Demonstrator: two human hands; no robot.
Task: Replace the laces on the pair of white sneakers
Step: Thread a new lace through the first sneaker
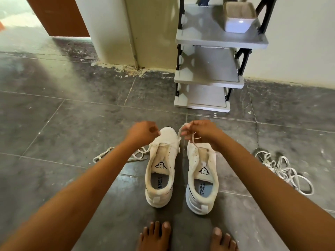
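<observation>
Two white sneakers (181,171) stand side by side at lower centre, toes toward the frame top. The right hand (201,131) pinches a lace (194,140) above the right shoe; the left hand (143,132) is closed, on what I cannot tell. Loose laces (284,171) lie right; open floor (63,115) lies left.

Both hands, left (143,132) and right (200,131), pinching one lace (179,134) above two white sneakers (160,171) on grey tiles (72,124).
</observation>
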